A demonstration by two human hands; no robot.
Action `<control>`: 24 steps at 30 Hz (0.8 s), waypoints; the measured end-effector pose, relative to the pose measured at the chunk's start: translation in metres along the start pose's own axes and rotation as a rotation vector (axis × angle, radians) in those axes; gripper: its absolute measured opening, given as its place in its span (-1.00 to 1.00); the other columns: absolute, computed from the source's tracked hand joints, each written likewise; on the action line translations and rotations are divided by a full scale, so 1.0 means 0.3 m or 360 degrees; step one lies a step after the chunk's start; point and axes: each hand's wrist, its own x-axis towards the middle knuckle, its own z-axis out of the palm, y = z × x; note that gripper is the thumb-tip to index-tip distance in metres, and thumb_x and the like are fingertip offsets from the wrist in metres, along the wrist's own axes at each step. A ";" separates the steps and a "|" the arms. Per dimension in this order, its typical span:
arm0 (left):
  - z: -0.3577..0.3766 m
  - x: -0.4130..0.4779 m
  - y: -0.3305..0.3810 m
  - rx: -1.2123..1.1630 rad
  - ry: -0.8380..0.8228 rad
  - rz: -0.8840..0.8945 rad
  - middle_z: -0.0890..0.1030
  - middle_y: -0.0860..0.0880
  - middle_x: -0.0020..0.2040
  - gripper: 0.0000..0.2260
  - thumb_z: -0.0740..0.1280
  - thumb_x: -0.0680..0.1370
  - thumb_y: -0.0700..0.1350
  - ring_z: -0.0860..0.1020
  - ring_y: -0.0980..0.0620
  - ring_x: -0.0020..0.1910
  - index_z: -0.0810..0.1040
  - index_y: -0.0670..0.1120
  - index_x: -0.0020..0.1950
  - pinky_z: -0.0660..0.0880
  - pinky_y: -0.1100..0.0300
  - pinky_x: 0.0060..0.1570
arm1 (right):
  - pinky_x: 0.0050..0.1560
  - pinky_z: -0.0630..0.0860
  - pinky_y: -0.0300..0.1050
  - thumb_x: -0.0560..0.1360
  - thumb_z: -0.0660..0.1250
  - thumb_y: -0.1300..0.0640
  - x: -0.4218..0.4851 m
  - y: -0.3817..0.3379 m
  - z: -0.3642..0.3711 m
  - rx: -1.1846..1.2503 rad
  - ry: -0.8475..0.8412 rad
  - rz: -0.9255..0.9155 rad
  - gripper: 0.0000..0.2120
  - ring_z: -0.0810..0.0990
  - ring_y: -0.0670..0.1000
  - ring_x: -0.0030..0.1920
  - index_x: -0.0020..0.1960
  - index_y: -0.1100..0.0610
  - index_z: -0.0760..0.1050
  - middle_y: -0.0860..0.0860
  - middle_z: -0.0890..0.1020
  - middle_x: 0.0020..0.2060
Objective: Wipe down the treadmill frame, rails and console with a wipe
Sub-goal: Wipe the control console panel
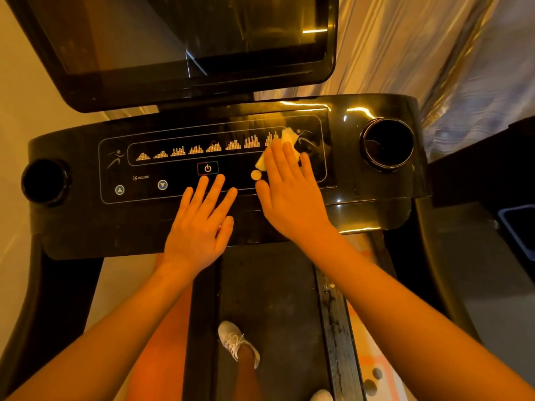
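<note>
The black treadmill console [86, 227] stretches across the middle of the view, with lit program icons and a power button [207, 168]. My right hand [289, 192] lies flat with straight fingers on the right part of the panel, pressing a pale wipe [286, 140] against it; the wipe shows past the fingertips. My left hand [202, 227] rests open on the console's lower middle, fingers spread just below the power button. A dark screen [173, 39] stands above the console.
Round cup holders sit at the console's left end [45, 180] and right end [388, 143]. The treadmill belt [269, 299] runs below, with a foot in a white shoe [236, 341] on it. A blue bin [518, 227] stands at the right; a curtain [434, 53] hangs behind.
</note>
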 end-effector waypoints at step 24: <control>-0.005 0.005 0.005 -0.0112 0.0068 -0.0040 0.24 -0.12 0.61 -0.55 0.14 0.67 0.02 0.11 -0.15 0.62 0.32 -0.02 0.56 -0.03 -0.07 0.60 | 0.56 0.16 0.13 0.70 0.02 0.03 -0.306 -0.007 0.103 0.0032 0.0182 -0.0028 -0.49 0.24 0.22 0.58 0.57 0.27 0.28 0.23 0.34 0.54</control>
